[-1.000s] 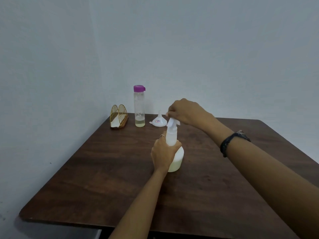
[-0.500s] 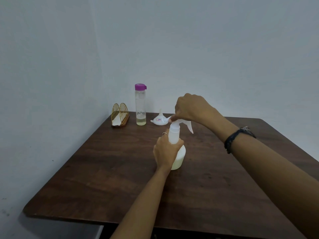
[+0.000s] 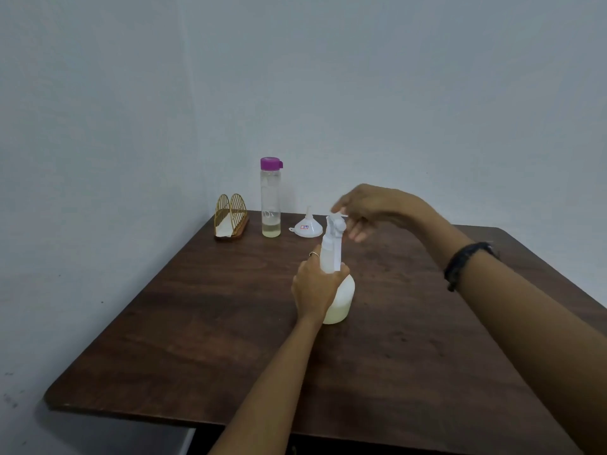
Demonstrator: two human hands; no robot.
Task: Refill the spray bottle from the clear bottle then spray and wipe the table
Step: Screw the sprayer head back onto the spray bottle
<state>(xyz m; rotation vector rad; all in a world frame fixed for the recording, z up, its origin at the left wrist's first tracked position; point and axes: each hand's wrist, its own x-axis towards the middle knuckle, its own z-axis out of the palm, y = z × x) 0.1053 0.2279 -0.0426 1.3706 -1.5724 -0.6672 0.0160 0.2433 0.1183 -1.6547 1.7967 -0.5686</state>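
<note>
A white spray bottle [image 3: 343, 298] stands upright mid-table with pale liquid in its base. My left hand [image 3: 315, 285] grips its shoulder and neck. The white trigger head [image 3: 335, 234] sits on top. My right hand [image 3: 371, 206] hovers at the head, blurred, fingertips touching its top; whether it grips is unclear. The clear bottle [image 3: 271, 200] with a purple cap stands at the back, a little yellowish liquid at its bottom. A white funnel [image 3: 308, 224] rests upside down to its right.
The dark wooden table [image 3: 230, 339] sits in a corner between pale walls. A gold wire napkin holder [image 3: 230, 220] with a white napkin stands at the back left. I wear a dark band on my right wrist [image 3: 466, 262].
The trigger head has turned round on the bottle's neck under my right hand, which now lifts a little with looser fingers. My left hand keeps its hold.
</note>
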